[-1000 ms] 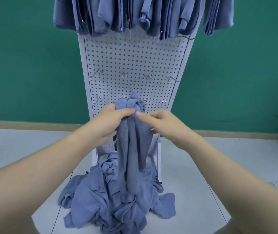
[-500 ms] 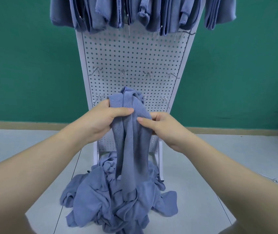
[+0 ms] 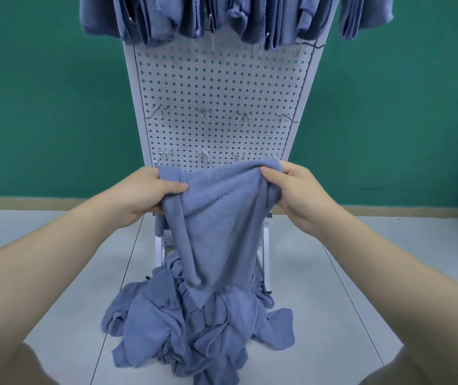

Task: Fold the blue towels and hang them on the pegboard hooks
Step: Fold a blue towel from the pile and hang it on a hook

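A tall white perforated metal pegboard stands at the back of the pale bench; folded blue towels hang along its top, bare wire hooks below. At its foot lies a crumpled blue towel heap. Before its lower hooks, the left hand and right hand hold one soft blue terry towel, fingers clenched on its upper corners. Pulling that edge taut and level should give a square fold. No writing is readable.

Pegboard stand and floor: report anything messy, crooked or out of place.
A crumpled pile of blue towels lies unfolded on the floor at the foot of the pegboard. Its two lower rows of hooks hang bare. Nothing looks damaged.
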Available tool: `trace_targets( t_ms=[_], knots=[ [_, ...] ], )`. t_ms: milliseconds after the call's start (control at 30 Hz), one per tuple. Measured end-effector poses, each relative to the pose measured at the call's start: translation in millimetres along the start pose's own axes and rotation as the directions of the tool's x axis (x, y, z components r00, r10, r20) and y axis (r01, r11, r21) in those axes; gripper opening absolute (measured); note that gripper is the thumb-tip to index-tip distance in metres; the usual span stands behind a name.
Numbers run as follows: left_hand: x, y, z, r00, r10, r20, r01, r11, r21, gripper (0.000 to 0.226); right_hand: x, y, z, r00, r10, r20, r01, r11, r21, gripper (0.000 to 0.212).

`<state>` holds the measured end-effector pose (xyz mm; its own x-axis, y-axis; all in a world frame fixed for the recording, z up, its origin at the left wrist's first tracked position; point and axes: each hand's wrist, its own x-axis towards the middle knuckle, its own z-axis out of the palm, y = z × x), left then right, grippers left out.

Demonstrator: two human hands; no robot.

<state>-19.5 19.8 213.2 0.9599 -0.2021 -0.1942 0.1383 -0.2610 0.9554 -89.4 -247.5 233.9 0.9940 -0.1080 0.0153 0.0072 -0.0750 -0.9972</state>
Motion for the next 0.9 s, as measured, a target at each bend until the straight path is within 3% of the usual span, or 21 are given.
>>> trace_targets(
  t_ms=[400, 633, 900],
  knots=[
    [2.3, -5.2, -7.7, 1.0, -0.012, 0.0, 0.012, 0.999, 0.038, 0.017, -0.4, 2.1, -27.7, 0.992, -0.027, -0.122, 0.025, 1.0, -0.011, 0.022],
    [6.9, -9.1, -10.5, 0.995, -0.018, -0.097, 0.025, 0.997, 0.069, 0.017, -1.5, -0.4, -43.6, 0.981, -0.024, -0.19, 0.026, 1.0, 0.009, 0.023],
    [10.2, -15.1, -6.4, 0.997, -0.068, -0.045, 0.066, 0.996, -0.052, 0.033, -4.2, 1.5, -53.9, 0.99, 0.005, -0.139, 0.001, 0.999, 0.044, 0.025]
  ],
)
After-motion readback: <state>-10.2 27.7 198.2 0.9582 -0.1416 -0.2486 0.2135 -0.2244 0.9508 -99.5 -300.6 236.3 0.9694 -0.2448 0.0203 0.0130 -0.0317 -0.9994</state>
